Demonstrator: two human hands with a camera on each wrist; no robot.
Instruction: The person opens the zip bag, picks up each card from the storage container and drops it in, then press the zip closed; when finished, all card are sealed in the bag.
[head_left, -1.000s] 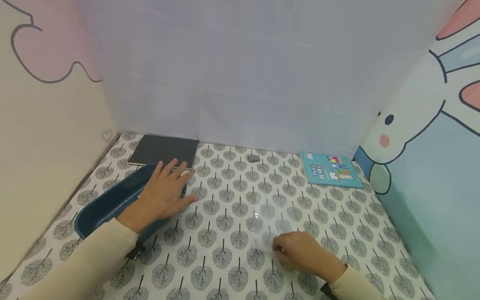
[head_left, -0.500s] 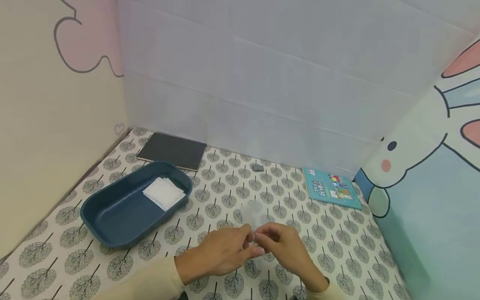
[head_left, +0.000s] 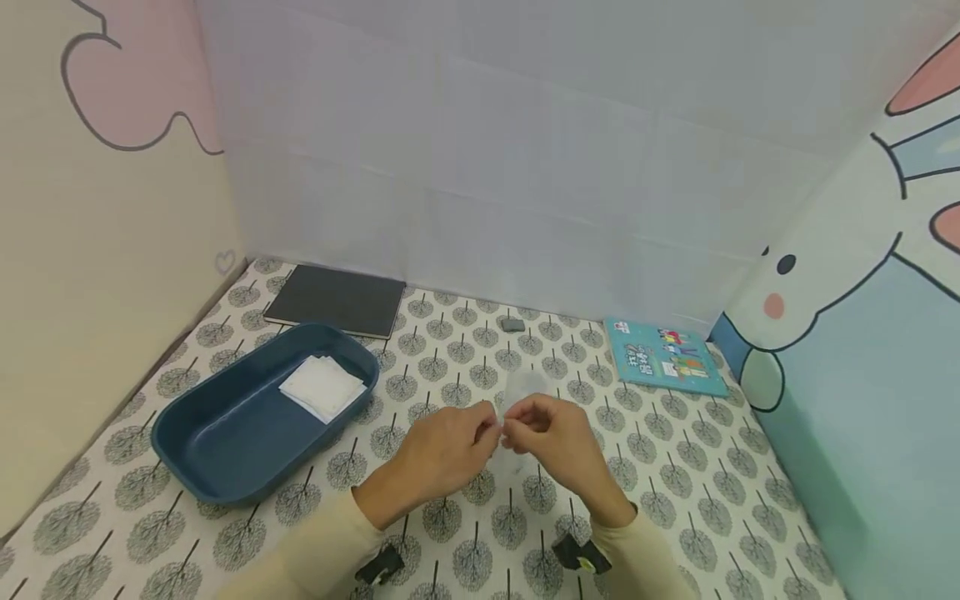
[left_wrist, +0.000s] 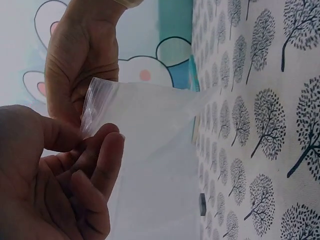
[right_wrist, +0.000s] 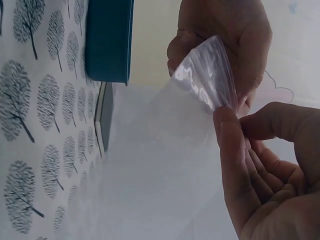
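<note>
A clear zip bag (left_wrist: 135, 110) hangs between my two hands over the patterned cloth, its ridged top edge uppermost. My left hand (head_left: 447, 447) pinches that top edge between thumb and fingers. Right beside it, my right hand (head_left: 557, 439) pinches the same edge, fingertips close to those of the left. In the right wrist view the bag's shiny ridged strip (right_wrist: 212, 75) runs from one hand to the other. The bag looks flat and see-through, with nothing visible inside.
To the left stands a blue tray (head_left: 225, 442) with a stack of white folded tissues (head_left: 322, 387) in it. Behind it lies a black notebook (head_left: 337, 298). A small grey block (head_left: 513, 325) and a teal book (head_left: 666, 357) lie towards the back wall.
My left hand has come from over the blue tray to the bag and now pinches its edge. My right hand has lifted the bag off the cloth to meet it.
</note>
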